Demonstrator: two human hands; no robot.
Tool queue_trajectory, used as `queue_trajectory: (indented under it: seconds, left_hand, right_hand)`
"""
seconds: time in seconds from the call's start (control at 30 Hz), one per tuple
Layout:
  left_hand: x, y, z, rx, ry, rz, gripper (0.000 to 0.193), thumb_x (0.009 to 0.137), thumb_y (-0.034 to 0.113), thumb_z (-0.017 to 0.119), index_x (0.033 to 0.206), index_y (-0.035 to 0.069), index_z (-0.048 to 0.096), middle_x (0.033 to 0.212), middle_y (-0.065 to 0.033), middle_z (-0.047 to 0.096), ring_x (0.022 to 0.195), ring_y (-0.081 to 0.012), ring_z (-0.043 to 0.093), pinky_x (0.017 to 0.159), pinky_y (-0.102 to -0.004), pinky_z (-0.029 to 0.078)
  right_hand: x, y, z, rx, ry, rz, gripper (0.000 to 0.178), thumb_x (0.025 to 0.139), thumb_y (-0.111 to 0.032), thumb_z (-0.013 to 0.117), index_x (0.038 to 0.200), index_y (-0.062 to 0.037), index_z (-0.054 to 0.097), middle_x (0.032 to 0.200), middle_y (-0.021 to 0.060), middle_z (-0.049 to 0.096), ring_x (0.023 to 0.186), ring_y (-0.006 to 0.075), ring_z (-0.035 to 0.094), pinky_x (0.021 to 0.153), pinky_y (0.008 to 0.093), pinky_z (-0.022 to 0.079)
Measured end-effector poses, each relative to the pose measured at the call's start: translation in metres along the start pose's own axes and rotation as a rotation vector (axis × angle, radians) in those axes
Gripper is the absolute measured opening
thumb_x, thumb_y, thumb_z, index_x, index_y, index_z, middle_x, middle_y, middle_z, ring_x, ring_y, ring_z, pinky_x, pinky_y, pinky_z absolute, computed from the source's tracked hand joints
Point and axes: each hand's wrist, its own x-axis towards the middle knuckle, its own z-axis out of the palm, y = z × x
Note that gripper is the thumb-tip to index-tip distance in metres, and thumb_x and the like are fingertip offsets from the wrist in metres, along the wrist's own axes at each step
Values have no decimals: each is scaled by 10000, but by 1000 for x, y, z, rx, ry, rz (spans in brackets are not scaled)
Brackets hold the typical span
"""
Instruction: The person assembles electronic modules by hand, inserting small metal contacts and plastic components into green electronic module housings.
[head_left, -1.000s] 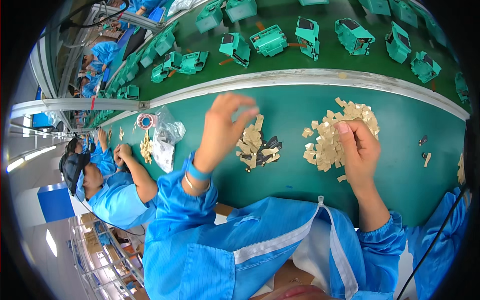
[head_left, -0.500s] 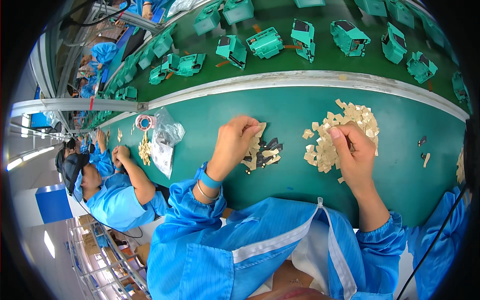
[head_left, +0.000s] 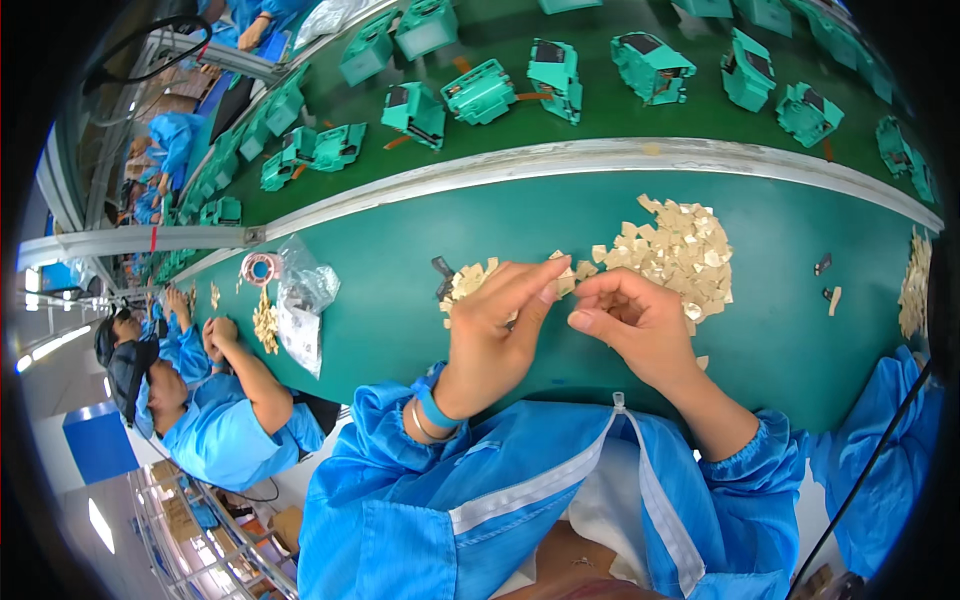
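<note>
Head view: from where I stand, a small tan piece point(head_left: 566, 283) sits between the two hands over the worktop point(head_left: 780, 370), seemingly pinched by the left hand point(head_left: 492, 328), while the right hand point(head_left: 642, 325) curls just beside it, thumb and forefinger parted. I'd judge the step to be handling one piece between both hands, calling next for a light, exact fingertip grip. Beyond the right hand lies a tan heap point(head_left: 690, 250); farther off, green housings point(head_left: 478, 92) line the belt point(head_left: 640, 125).
</note>
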Motion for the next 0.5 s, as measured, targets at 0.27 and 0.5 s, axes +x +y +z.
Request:
queue_trajectory:
  seconds: [0.27, 0.5]
  left_hand:
    - [13, -1, 21, 138, 16, 375, 461, 684, -198, 556, 1116, -41, 599, 1023, -164, 640, 865, -301, 613, 741, -333, 507]
    - [17, -10, 37, 235, 139, 539, 421, 667, -153, 602, 1068, -29, 627, 996, -169, 644, 847, -287, 620, 705, -328, 515]
  right_hand:
    - [2, -6, -18, 192, -34, 33, 129, 842, -124, 689, 871, -19, 620, 707, -34, 566, 609, 3, 470, 522, 168, 355]
    - [3, -5, -13, 170, 58, -28, 111, 843, -99, 682, 838, -25, 599, 678, -46, 539, 592, -5, 454, 511, 162, 346]
